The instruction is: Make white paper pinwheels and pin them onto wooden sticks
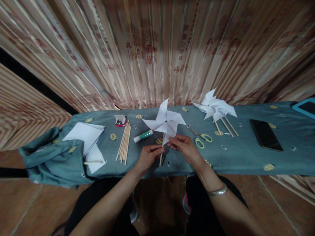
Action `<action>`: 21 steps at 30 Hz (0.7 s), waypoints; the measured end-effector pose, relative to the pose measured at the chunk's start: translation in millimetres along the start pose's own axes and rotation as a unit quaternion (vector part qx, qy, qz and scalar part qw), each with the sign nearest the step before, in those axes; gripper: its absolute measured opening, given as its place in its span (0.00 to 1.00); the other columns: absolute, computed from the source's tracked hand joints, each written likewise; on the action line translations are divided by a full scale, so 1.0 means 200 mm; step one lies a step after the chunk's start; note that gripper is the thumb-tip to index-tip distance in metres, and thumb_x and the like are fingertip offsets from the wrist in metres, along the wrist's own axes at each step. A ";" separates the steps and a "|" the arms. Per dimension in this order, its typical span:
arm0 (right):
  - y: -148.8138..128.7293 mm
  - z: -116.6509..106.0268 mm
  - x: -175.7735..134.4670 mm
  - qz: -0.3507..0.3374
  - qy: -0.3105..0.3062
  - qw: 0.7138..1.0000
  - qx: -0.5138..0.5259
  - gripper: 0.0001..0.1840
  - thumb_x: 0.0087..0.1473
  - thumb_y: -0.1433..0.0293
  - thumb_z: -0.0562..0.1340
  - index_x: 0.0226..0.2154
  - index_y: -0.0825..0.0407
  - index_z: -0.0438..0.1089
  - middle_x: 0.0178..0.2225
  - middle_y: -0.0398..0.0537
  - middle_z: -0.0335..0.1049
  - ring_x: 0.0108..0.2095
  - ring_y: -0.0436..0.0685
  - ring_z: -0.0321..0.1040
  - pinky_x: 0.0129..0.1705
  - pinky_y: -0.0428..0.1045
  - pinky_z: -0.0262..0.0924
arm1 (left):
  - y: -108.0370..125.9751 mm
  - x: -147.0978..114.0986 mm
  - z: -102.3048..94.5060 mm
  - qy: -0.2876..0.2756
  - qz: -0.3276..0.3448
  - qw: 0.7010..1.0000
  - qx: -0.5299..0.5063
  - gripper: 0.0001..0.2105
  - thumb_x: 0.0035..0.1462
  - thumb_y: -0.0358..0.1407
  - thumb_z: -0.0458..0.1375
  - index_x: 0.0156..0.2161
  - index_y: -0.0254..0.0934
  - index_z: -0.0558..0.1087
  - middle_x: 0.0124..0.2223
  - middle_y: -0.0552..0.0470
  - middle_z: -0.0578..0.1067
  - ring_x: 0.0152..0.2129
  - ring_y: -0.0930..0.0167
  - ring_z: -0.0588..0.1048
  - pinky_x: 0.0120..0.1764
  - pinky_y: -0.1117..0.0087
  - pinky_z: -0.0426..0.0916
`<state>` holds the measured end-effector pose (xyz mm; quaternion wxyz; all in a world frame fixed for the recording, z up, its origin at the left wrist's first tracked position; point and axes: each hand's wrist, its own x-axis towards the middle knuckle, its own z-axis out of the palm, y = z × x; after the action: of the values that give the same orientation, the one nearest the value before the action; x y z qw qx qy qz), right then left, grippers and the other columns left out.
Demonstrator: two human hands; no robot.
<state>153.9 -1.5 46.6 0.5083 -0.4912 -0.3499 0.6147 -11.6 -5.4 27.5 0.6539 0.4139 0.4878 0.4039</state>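
A white paper pinwheel (pixel 161 125) with a silver pin at its centre is held upright on a wooden stick over the cloth. My left hand (pixel 149 157) is closed around that stick (pixel 160 160) below the blades. The fingers of my right hand (pixel 182 146) pinch the tip of the pinwheel's lowest blade. Just right of that hand lie scissors (pixel 203 139) with yellow-green handles. To the left rest a glue stick (pixel 143 136) and a bundle of wooden sticks (pixel 124 144). A small red box (pixel 120 121) with dark pins inside stands open behind the bundle.
Several pinwheels (pixel 216 106) lie overlapping at the back right. A black phone (pixel 266 135) and a blue-edged device (pixel 305 107) are farther right. White paper sheets (pixel 82 132) with a pencil-like stick lie left, beside bunched cloth (pixel 54 157). A curtain (pixel 162 49) hangs behind the table.
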 end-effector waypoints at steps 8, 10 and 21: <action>-0.02 -0.02 -0.02 0.018 -0.021 0.998 0.050 0.20 0.29 0.55 0.76 0.18 0.52 0.75 0.21 0.44 0.75 0.21 0.46 0.65 0.26 0.45 0.58 | 0.02 -0.01 0.01 -0.007 -0.001 1.000 0.001 0.17 0.34 0.44 0.72 0.30 0.35 0.83 0.25 0.49 0.78 0.21 0.75 0.66 0.27 0.72 0.60; -0.03 -0.04 -0.01 0.007 -0.012 0.999 0.036 0.20 0.30 0.55 0.77 0.19 0.52 0.76 0.21 0.43 0.74 0.22 0.47 0.65 0.26 0.45 0.58 | 0.03 -0.01 0.01 -0.013 0.000 1.000 0.005 0.16 0.34 0.44 0.72 0.29 0.35 0.83 0.25 0.49 0.78 0.21 0.75 0.66 0.27 0.72 0.60; -0.03 -0.10 0.01 -0.018 0.040 0.996 0.073 0.20 0.32 0.54 0.76 0.20 0.49 0.73 0.20 0.39 0.69 0.22 0.48 0.62 0.23 0.45 0.59 | 0.01 -0.01 0.00 -0.036 -0.004 0.999 0.025 0.14 0.34 0.42 0.71 0.27 0.35 0.82 0.20 0.54 0.74 0.18 0.77 0.62 0.25 0.73 0.57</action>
<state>173.9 0.4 46.8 0.5674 -0.4707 -0.2920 0.6093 -11.7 -7.4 30.3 0.6624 0.4425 0.4749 0.3741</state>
